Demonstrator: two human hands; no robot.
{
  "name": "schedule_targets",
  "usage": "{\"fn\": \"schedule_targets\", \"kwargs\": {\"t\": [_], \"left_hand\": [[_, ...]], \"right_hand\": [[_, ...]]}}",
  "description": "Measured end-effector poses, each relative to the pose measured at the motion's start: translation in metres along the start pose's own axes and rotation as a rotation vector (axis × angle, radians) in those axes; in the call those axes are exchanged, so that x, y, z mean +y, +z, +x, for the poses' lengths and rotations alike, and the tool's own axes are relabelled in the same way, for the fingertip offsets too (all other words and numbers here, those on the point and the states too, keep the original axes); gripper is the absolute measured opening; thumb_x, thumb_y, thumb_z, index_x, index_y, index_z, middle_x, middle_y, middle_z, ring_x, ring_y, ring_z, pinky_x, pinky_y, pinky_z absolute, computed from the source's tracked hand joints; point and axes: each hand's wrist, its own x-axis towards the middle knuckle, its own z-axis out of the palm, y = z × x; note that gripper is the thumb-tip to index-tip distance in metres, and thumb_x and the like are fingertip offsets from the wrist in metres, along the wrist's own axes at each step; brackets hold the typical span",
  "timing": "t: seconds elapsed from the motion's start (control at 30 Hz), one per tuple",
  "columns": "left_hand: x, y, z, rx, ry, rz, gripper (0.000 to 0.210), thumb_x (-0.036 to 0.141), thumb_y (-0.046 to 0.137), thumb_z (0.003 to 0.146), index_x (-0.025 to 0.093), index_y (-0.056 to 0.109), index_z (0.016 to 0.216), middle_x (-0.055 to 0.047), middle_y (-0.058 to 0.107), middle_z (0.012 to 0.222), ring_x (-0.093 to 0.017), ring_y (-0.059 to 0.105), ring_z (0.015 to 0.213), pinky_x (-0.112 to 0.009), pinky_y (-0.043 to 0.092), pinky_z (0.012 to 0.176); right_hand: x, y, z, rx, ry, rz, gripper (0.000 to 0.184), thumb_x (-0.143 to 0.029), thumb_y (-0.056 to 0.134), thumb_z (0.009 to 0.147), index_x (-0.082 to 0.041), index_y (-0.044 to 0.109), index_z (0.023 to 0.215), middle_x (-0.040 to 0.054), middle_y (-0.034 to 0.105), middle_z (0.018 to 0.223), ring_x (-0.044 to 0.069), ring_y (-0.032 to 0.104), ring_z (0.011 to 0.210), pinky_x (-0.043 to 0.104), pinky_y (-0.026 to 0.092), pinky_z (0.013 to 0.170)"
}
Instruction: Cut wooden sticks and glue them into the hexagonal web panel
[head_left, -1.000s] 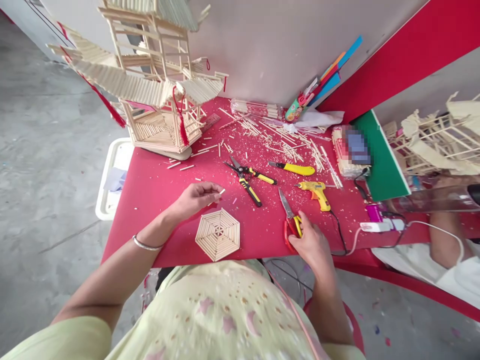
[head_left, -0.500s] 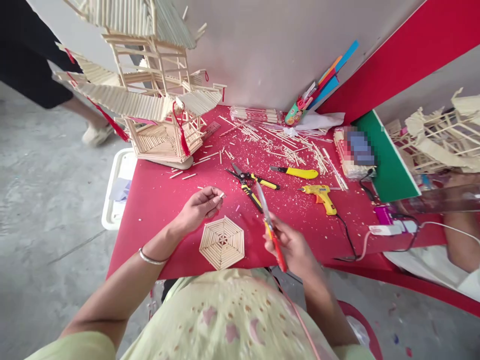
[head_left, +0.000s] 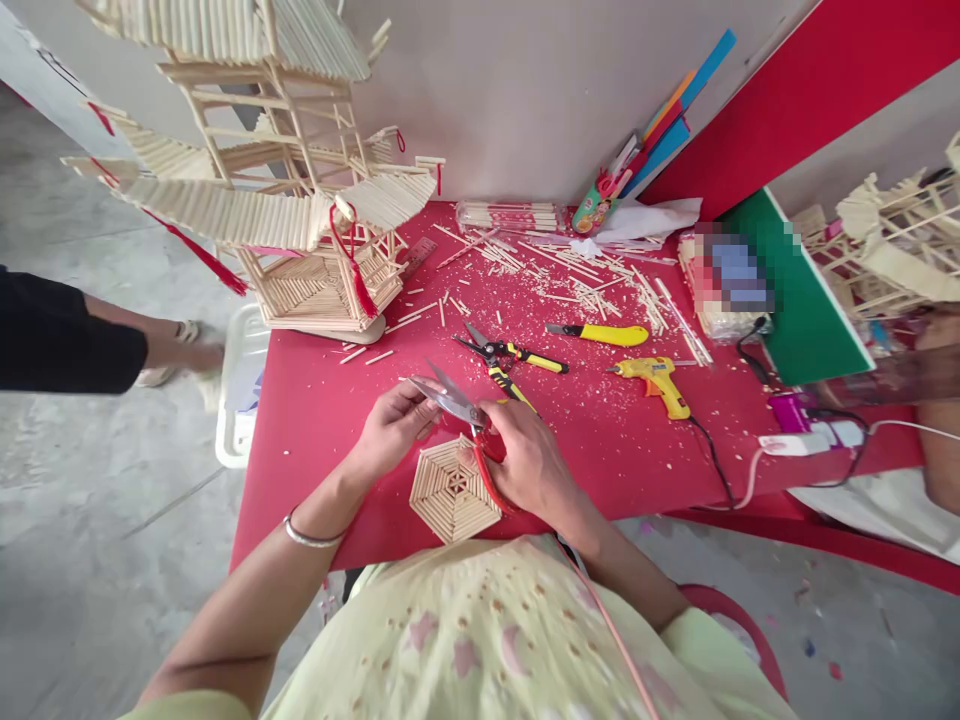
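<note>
My right hand grips red-handled scissors, their blades spread and reaching left to the fingertips of my left hand. Those left fingers are pinched together on a short wooden stick, now mostly hidden by the blades and fingers. Just below both hands, a flat hexagon of wooden sticks lies on the red table near its front edge; my right hand covers a bit of its right side. Black-and-yellow pruning shears rest beyond the scissors.
A stick-built pagoda stands at the back left. Loose sticks and shavings litter the back. A yellow utility knife and a corded glue gun lie to the right, near a power strip. Another person's leg shows at left.
My right hand has swung the scissors left, and their blades now spread at my left fingertips. The pinched left hand has barely moved. At left, the other person's leg has shifted.
</note>
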Motion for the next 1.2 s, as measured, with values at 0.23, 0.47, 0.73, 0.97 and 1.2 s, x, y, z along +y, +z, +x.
{"fn": "schedule_targets", "kwargs": {"t": [0.23, 0.47, 0.73, 0.97, 1.2], "left_hand": [[0.002, 0.0, 0.001, 0.034, -0.027, 0.063, 0.032, 0.044, 0.083, 0.082, 0.018, 0.071, 0.096, 0.001, 0.059, 0.063, -0.007, 0.043, 0.049, -0.021, 0.034, 0.048], [0.005, 0.002, -0.001, 0.021, -0.025, 0.135, 0.032, 0.047, 0.08, 0.084, 0.017, 0.072, 0.091, 0.001, 0.06, 0.065, -0.007, 0.042, 0.05, -0.022, 0.033, 0.049], [0.008, 0.002, -0.003, -0.02, -0.045, 0.227, 0.033, 0.049, 0.073, 0.089, 0.017, 0.069, 0.083, 0.001, 0.054, 0.062, -0.006, 0.037, 0.049, -0.023, 0.027, 0.047], [0.004, 0.001, -0.007, -0.06, -0.068, 0.229, 0.033, 0.049, 0.07, 0.093, 0.016, 0.07, 0.09, 0.002, 0.052, 0.062, -0.006, 0.033, 0.048, -0.023, 0.022, 0.045], [0.009, 0.003, -0.007, -0.18, -0.095, 0.181, 0.037, 0.048, 0.068, 0.094, 0.013, 0.071, 0.086, 0.002, 0.051, 0.059, -0.005, 0.034, 0.044, -0.021, 0.025, 0.043]], "right_hand": [[0.002, 0.001, 0.001, -0.054, 0.015, -0.043, 0.047, -0.043, 0.063, 0.097, -0.021, 0.053, 0.137, 0.013, 0.068, 0.113, 0.029, 0.066, 0.103, 0.039, 0.052, 0.083], [0.002, 0.003, 0.001, -0.077, 0.022, -0.015, 0.047, -0.042, 0.065, 0.097, -0.02, 0.054, 0.137, 0.0126, 0.069, 0.114, 0.028, 0.067, 0.104, 0.036, 0.052, 0.085], [-0.001, 0.005, -0.001, -0.091, 0.07, -0.022, 0.045, -0.013, 0.06, 0.087, -0.022, 0.057, 0.131, 0.0087, 0.071, 0.107, 0.023, 0.068, 0.094, 0.031, 0.052, 0.079], [0.003, 0.006, -0.008, -0.09, 0.085, -0.033, 0.044, -0.012, 0.06, 0.086, -0.021, 0.06, 0.128, 0.0077, 0.073, 0.101, 0.022, 0.068, 0.087, 0.029, 0.051, 0.076], [0.004, 0.002, -0.009, -0.133, 0.059, 0.068, 0.044, -0.013, 0.061, 0.088, -0.022, 0.056, 0.131, 0.0098, 0.07, 0.117, 0.024, 0.066, 0.106, 0.033, 0.051, 0.09]]}}
